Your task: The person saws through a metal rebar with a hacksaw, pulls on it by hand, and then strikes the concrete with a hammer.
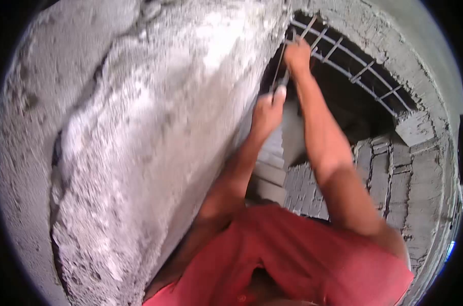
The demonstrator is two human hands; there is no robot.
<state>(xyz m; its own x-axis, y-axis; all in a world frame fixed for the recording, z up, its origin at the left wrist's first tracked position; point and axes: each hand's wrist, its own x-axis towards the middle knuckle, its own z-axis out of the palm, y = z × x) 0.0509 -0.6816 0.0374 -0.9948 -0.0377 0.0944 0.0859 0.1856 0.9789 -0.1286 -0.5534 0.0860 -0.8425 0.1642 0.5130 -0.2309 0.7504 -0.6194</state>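
Thin rod between my hands, beside the grid

The rod slants down from my right hand toward my left hand, at the near end of the metal grid. I judge it light and fairly stiff, springy if pushed sideways, and narrow enough to roll in dusty fingers. The best hold looks to be close to each end, pinched firmly, with the pull kept along its length.

My left hand is closed around something by the rod's lower end, blurred too much to name. My right hand is curled at the upper end; I cannot tell whether it grips the rod or the grid. The grid looks rigid, with thin bars crossing. Rough concrete rises to my left; brickwork curves round on my right.
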